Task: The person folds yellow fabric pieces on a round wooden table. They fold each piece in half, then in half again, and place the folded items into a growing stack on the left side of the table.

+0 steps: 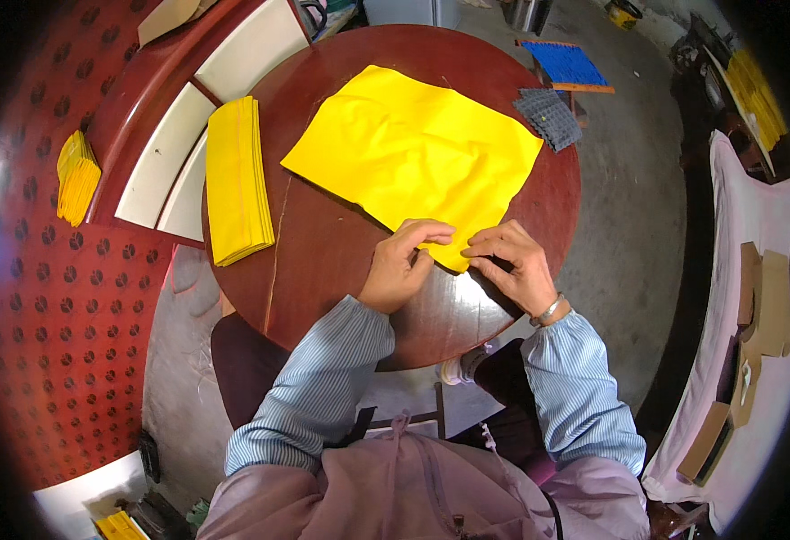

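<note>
A yellow sheet of cloth [413,135], slightly wrinkled, lies spread on a round dark red table [314,261]. One of its corners points toward me, near the table's front edge. My right hand [516,268], with a bracelet at the wrist, pinches that near corner between thumb and fingers. Just left of it, my left hand [399,270] has its fingers curled over the near edge of the cloth, thumb below them. Whatever lies under the left fingertips is hidden.
A folded yellow stack [237,180] lies at the table's left. Grey textured cloth [548,117] rests on the right rim, beside a blue woven stool [568,65]. More folded yellow pieces [77,180] lie on the red patterned cover at left. Opened cardboard [764,306] sits at far right.
</note>
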A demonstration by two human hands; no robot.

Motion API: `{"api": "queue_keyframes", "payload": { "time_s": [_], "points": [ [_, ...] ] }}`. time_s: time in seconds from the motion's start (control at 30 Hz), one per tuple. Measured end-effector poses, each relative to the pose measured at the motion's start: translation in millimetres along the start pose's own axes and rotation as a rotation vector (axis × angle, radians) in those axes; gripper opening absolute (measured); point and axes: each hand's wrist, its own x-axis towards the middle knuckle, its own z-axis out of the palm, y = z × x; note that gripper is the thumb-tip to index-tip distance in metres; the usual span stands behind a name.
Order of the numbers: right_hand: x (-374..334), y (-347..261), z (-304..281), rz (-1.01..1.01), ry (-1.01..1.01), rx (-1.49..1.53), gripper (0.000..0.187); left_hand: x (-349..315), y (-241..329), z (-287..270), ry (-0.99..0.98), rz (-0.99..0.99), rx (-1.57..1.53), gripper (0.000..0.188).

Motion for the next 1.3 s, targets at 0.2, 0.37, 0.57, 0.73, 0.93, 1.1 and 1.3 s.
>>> {"api": "queue_keyframes", "payload": {
  "time_s": [0.2, 0.37, 0.57, 0.73, 0.93, 1.1, 1.3],
  "points": [
    [0, -1, -2, -0.038, -0.014, -0.018, 0.016, 0, -4, -1, -0.004, 0.003, -0.002, 0.039],
    [2, 4, 4, 0.015, 0.027, 0.021, 0.013, -1, -2, -1, -0.013, -0.032, 0.022, 0.036],
    [1, 7, 5, 0.060, 0.022, 0.058, 0.014, -1, -2, -2, -0.041, -0.064, 0.051, 0.038],
    [0, 6, 7, 0.114, 0.036, 0.100, 0.016, -2, 1, -3, -0.054, -0.105, 0.025, 0.040],
    [0, 1, 9, 0.168, 0.064, 0.096, 0.016, 1, -1, 7, 0.050, -0.004, 0.075, 0.028],
    [-4, -3, 6, 0.208, 0.044, 0.120, 0.018, 1, -3, 14, 0.128, -0.084, 0.073, 0.019],
    [-4, -3, 3, 0.005, 0.002, 0.062, 0.021, 2, -1, 14, 0.143, -0.170, 0.036, 0.018]
  ]
}}
